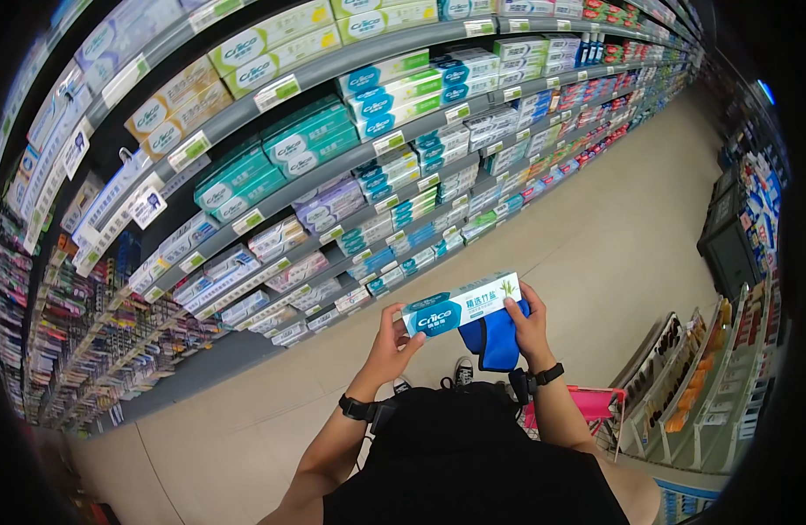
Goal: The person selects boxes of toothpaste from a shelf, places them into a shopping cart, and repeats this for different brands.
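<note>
A long Cnice toothpaste carton [462,308], teal and white with a green leaf picture, is held level in front of my waist. My left hand [391,344] grips its teal end, with the thumb along the lower edge. At the white end, my right hand [530,321] pinches the carton between thumb and fingers. A blue cloth with black trim [498,341] hangs below the carton from my right hand. Its upper part is hidden by the box. Black straps with small devices sit on both wrists.
Ahead and left runs a long supermarket shelf [367,147] stacked with toothpaste cartons and price tags. Toothbrush packs [114,308] hang farther left. A red-and-pink shopping cart [593,410] stands by my right elbow. Beyond it are a display rack [698,387] and black crates [731,239]. Beige tiles [613,190] cover the aisle.
</note>
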`<act>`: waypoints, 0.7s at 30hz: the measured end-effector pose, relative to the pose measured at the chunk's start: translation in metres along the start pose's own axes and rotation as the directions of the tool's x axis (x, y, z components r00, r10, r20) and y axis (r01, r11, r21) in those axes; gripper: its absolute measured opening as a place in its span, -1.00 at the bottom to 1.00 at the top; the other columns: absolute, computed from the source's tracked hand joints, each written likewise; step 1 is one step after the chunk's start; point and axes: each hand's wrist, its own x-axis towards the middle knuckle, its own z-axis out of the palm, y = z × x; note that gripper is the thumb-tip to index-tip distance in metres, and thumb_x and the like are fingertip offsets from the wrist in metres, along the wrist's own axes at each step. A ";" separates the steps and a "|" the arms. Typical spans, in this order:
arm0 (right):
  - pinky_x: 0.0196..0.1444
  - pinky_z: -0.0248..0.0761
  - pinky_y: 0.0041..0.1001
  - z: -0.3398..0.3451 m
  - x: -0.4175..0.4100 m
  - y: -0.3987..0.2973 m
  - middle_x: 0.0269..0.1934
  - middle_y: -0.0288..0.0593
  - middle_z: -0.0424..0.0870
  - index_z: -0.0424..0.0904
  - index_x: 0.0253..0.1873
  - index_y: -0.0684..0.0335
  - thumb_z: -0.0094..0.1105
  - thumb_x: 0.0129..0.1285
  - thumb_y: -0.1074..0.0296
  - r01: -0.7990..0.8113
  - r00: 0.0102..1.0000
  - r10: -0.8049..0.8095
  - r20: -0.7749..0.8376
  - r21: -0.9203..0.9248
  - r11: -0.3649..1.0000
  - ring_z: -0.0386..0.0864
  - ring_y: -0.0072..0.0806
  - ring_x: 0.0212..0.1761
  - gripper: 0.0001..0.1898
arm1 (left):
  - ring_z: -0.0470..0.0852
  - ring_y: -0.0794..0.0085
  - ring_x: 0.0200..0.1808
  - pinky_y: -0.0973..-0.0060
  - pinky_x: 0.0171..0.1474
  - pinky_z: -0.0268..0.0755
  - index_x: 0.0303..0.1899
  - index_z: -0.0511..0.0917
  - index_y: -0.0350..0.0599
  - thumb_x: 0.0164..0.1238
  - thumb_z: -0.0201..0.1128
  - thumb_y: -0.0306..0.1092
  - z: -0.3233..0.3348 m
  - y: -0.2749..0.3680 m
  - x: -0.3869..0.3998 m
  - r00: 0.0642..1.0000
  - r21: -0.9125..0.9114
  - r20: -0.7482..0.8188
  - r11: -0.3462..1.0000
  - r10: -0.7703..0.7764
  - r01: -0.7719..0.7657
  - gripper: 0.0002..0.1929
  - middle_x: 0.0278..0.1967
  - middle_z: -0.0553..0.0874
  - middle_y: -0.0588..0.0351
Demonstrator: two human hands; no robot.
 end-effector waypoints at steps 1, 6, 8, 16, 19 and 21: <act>0.27 0.39 -0.41 -0.002 0.003 -0.002 0.15 -0.03 0.63 0.44 0.34 0.45 0.30 0.36 0.37 0.004 1.000 -0.004 -0.011 0.005 1.000 0.56 -0.40 0.18 -0.49 | 0.67 0.40 0.00 0.46 0.03 0.54 0.39 0.03 -0.12 0.47 0.26 -0.43 0.000 -0.001 0.003 1.000 0.005 0.011 1.000 0.001 -0.001 -0.36 0.07 0.65 -0.08; 0.28 0.39 -0.41 -0.018 0.015 -0.007 0.16 0.00 0.63 0.43 0.36 0.43 0.29 0.38 0.36 0.041 0.999 -0.040 -0.030 0.023 0.999 0.56 -0.41 0.18 -0.48 | 0.66 0.47 -0.08 0.50 0.00 0.55 0.43 0.23 -0.17 0.45 0.29 -0.41 -0.002 -0.009 0.024 1.000 0.178 0.012 0.984 0.014 -0.016 -0.40 0.00 0.63 -0.01; 0.26 0.40 -0.41 -0.026 0.019 -0.012 0.14 0.01 0.64 0.43 0.34 0.42 0.29 0.38 0.36 0.081 0.995 -0.083 -0.049 -0.042 0.996 0.57 -0.41 0.17 -0.50 | 0.65 0.49 -0.10 0.53 -0.01 0.54 0.38 0.33 -0.19 0.43 0.31 -0.41 0.009 -0.006 0.033 1.000 0.150 -0.026 0.989 -0.007 0.011 -0.45 -0.02 0.61 0.03; 0.14 0.45 -0.44 -0.074 0.042 -0.004 0.05 -0.05 0.67 0.46 0.23 0.39 0.29 0.36 0.39 0.047 0.995 -0.045 -0.087 0.026 0.999 0.61 -0.45 0.04 -0.59 | 0.63 0.57 -0.14 0.55 -0.08 0.57 0.30 0.46 -0.26 0.44 0.31 -0.39 0.049 -0.009 0.080 0.988 0.087 -0.151 0.996 -0.011 0.024 -0.54 -0.11 0.60 0.16; 0.17 0.44 -0.44 -0.096 0.050 -0.007 0.04 -0.09 0.68 0.46 0.26 0.37 0.29 0.36 0.40 0.077 0.996 -0.079 -0.047 -0.055 0.996 0.61 -0.44 0.06 -0.57 | 0.62 0.57 -0.15 0.53 -0.10 0.60 0.32 0.41 -0.23 0.47 0.28 -0.38 0.069 -0.011 0.097 0.984 -0.014 -0.174 0.999 -0.048 0.047 -0.54 -0.15 0.62 0.15; 0.25 0.40 -0.40 -0.107 0.055 -0.012 0.08 -0.06 0.65 0.46 0.31 0.35 0.29 0.33 0.42 -0.002 1.000 0.002 -0.005 -0.074 0.997 0.57 -0.37 0.15 -0.52 | 0.63 0.55 -0.15 0.51 -0.11 0.62 0.34 0.35 -0.23 0.47 0.27 -0.38 0.080 -0.015 0.108 0.982 0.005 -0.178 0.998 -0.061 0.063 -0.51 -0.18 0.63 0.13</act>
